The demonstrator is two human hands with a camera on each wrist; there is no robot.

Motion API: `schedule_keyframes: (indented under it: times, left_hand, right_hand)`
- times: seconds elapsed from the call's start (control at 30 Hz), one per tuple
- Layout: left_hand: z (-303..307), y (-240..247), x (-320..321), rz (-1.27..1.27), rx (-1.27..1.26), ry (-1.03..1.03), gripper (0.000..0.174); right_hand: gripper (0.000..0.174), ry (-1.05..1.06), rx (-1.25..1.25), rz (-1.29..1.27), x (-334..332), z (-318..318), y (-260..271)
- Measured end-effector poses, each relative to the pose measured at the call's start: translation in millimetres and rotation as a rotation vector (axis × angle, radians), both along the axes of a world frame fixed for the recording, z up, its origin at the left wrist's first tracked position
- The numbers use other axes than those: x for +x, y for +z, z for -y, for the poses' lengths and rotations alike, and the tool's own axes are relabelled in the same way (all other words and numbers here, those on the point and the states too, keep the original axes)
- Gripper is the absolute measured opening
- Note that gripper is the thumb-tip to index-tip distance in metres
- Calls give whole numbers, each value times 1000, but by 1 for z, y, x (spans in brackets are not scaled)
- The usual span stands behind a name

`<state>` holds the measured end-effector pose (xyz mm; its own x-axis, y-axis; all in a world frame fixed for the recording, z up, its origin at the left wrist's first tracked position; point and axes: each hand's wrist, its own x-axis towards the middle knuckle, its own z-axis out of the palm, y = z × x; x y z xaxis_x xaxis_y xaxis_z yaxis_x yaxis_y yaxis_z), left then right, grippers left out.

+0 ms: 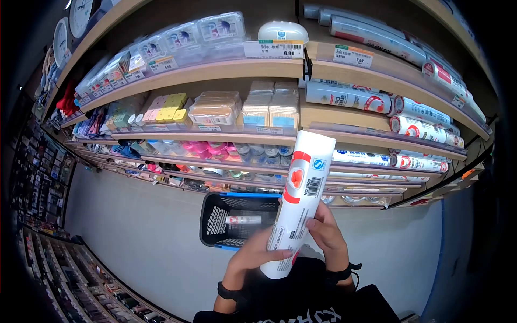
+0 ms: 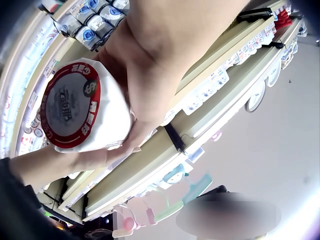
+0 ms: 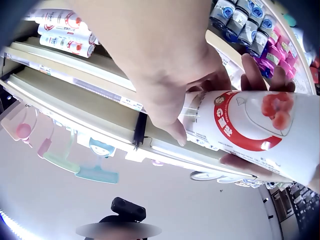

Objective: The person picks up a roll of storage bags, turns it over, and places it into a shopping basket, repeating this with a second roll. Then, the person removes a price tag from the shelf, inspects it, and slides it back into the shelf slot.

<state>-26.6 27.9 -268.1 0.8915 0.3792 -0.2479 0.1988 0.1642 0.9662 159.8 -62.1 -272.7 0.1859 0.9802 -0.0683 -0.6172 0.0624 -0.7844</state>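
A white packaged roll (image 1: 307, 177) with a red band, fruit picture and barcode is held up at a tilt in front of the body. My left hand (image 1: 252, 252) grips its lower part, thumb across the wrapper. On the other side, my right hand (image 1: 327, 234) holds it with the thumb against the printed side. The left wrist view shows the roll's round end (image 2: 66, 107), ringed in red. In the right wrist view, the roll (image 3: 250, 122) lies between the two hands, fingers showing above and below it.
On the floor below stands a black basket with a blue rim (image 1: 229, 195), holding a smaller white roll (image 1: 243, 219). Shelves ahead carry similar rolls (image 1: 347, 98) at right, boxed goods (image 1: 215, 105) and pink items (image 1: 210, 148) at left. Another shelf unit (image 1: 81, 274) stands at lower left.
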Motion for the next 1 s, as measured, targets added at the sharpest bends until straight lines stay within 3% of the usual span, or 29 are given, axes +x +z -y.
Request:
schedule_keyframes:
  times: [0.13,0.2,0.27,0.37,0.7,1.0]
  left_hand:
    - [13,-10,6,65,-103,104,62]
    - [19,-17,9,128,-149,161,51]
    - [16,-2,16,-128,-249,225,51]
    - [14,-25,7,107,-467,246,56]
    - [8,-21,-2,199,-304,136,53]
    - [9,-30,-15,289,-365,185,52]
  right_hand:
    - [67,23,47,-67,13,-13,-24]
    - [69,-37,22,-71,9,-15,-30]
    - [78,17,51,-189,13,-14,-42]
    - [84,62,117,-274,18,-20,-42]
    - [95,284,195,-383,23,-47,-23]
    - [99,201,251,-473,5,-56,-28]
